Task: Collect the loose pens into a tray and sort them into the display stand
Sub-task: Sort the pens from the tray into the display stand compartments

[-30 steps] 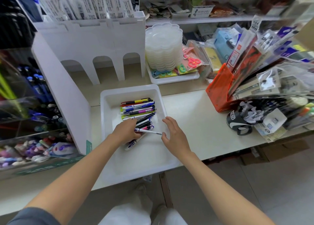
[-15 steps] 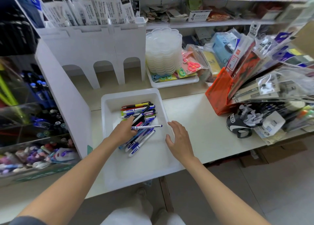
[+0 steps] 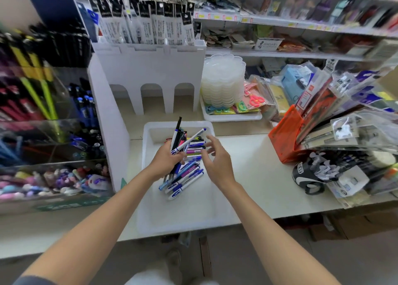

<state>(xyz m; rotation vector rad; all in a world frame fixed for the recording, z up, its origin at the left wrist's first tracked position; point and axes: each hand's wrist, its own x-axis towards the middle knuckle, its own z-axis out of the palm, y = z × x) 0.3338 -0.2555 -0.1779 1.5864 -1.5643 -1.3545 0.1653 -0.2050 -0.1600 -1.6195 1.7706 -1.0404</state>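
While pen bundle (image 3: 179,138) stands fanned over white tray (image 3: 193,211), left hand (image 3: 165,162) grip curled tight round barrels mid-length; right hand (image 3: 217,166) grip spread, empty, just beside. Loose pens (image 3: 185,180) in tray's middle. Likely light, stiff, slick: clasp mid-barrel, else fan out. Acrylic display stand (image 3: 53,138) left; table (image 3: 258,177) beneath.

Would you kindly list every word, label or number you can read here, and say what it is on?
None can be read for certain.
Shelf card: print blurred.
Hanging packs: print too small.
Yellow shelf tags: blurred.
Labels on pens: too small.
Black cap: white mark, unreadable.
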